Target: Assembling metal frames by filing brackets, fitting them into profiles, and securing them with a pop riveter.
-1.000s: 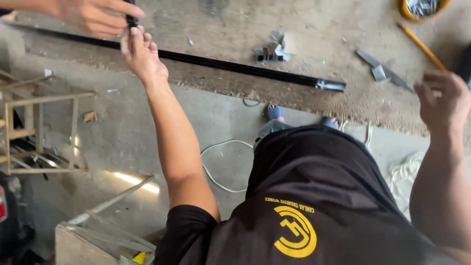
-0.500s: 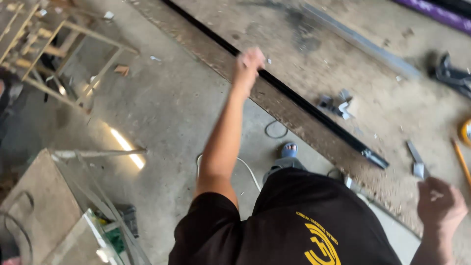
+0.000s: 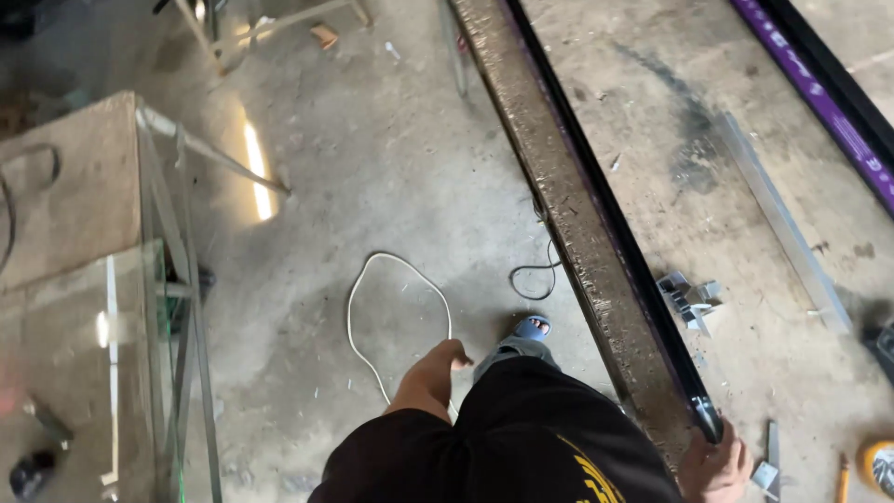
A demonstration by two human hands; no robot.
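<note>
Bare concrete floor (image 3: 372, 186), stained and dusty, fills the left and middle of the view; along its right side runs a rough worktable (image 3: 745, 121) with a worn, dark front edge. At the left edge stands a glass tank (image 3: 121, 373) in a thin metal frame, its panes reflecting light; dark items lie at its bottom, too blurred to identify. A board (image 3: 70, 196) rests across its far part. Long black bar (image 3: 605, 224) lies along the worktable's front edge, straight, narrow, with a purple sheen on one face, its near end at the lower right. Right hand (image 3: 715, 466) is closed around that near end. A flat grey metal strip (image 3: 782, 224) lies further in on the worktable, well apart from the bar. White cable (image 3: 372, 279) loops on the floor. Left hand (image 3: 433, 373) hangs at the person's side, fingers loosely curled, holding nothing. Small metal brackets (image 3: 689, 298) sit just beside the bar. A yellow tape measure (image 3: 877, 464) lies at the worktable's near right corner.
</note>
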